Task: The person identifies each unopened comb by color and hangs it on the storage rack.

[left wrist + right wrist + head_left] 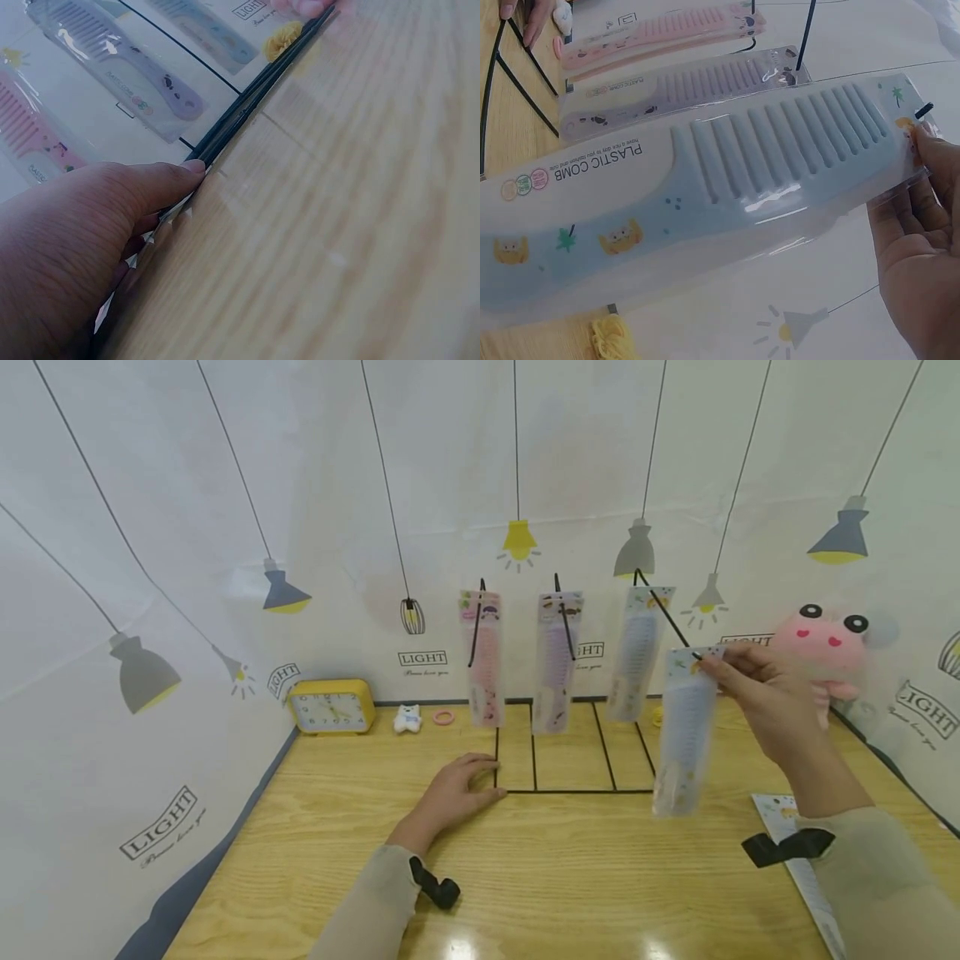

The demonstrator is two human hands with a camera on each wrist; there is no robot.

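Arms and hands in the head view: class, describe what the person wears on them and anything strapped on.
Both hands, left hand and right hand, are bare, with no gloves. Each forearm is covered by a beige long sleeve. A black strap sits at the left wrist, and another black strap wraps the right forearm.

Your left hand (67,247) lies flat, fingertips against the black wire rack (247,105) | wooden table (360,225) beneath | purple comb (120,64) and pink comb (30,142) hang beyond.
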